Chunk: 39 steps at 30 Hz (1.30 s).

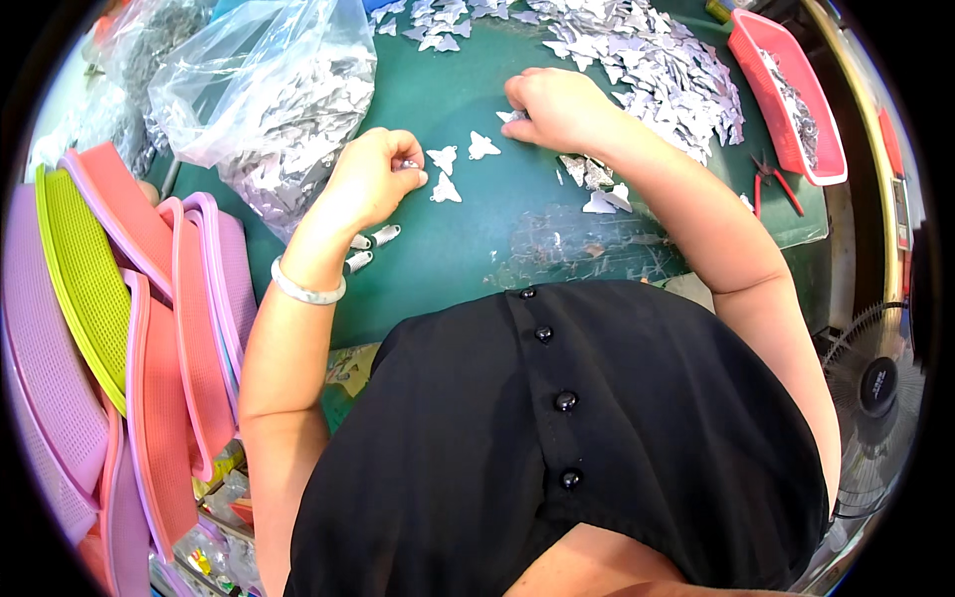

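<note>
My left hand (370, 179) is closed, with a small shiny metal piece (409, 164) showing at its fingertips; most of that piece is hidden. To its right lie three flat silver butterfly-shaped pieces, one of them the nearest butterfly piece (446, 190). My right hand (559, 105) is pinched, thumb and fingers together at a silver butterfly-shaped piece (510, 117) that is partly covered. Beneath my left wrist rest several small silver clasp-like parts (386, 235). Below my right wrist sits a little group of silver pieces (601, 199).
A large pile of butterfly pieces (657, 62) covers the far right of the green table (428, 289). At far left stands a clear plastic bag (269, 109) of silver pieces. A pink basket (838, 159) and red-handled pliers (779, 185) are right; stacked coloured baskets (164, 378) are left.
</note>
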Available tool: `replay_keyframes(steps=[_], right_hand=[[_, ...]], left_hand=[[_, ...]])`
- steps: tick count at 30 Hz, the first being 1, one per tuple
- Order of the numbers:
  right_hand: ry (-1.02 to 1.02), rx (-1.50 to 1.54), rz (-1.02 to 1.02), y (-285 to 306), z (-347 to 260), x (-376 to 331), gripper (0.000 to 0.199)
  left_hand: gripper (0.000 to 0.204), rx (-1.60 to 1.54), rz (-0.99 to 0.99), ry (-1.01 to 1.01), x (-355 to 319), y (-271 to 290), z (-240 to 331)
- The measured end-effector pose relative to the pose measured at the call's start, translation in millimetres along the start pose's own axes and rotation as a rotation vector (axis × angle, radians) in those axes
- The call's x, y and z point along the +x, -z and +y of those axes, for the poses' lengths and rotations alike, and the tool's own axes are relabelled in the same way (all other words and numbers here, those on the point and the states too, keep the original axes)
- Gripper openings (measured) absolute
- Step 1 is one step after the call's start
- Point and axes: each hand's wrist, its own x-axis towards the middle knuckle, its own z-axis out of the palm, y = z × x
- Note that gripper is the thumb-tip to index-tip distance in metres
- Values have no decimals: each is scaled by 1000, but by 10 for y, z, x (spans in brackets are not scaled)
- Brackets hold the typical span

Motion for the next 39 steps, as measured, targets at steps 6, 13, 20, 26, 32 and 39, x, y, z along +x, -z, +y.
replay_keyframes(steps=[6, 13, 20, 26, 32, 39], right_hand=[[-29, 115, -70, 62, 86, 65, 18], [-433, 1174, -210, 145, 323, -11, 18], [-310, 1614, -241, 217, 263, -106, 19], [-136, 2022, -146, 258, 251, -121, 22], [-284, 1165, -144, 188, 66, -60, 14], [71, 254, -141, 13, -239, 44, 31]], left_hand=[[12, -1209, 47, 98, -109, -141, 38], [27, -1985, -61, 17, -104, -321, 39], [55, -2179, -159, -117, -135, -325, 188], [58, -2134, -165, -151, -163, -303, 144], [26, -1393, 183, 121, -183, -208, -33], [28, -60, 396, 114, -100, -284, 94]])
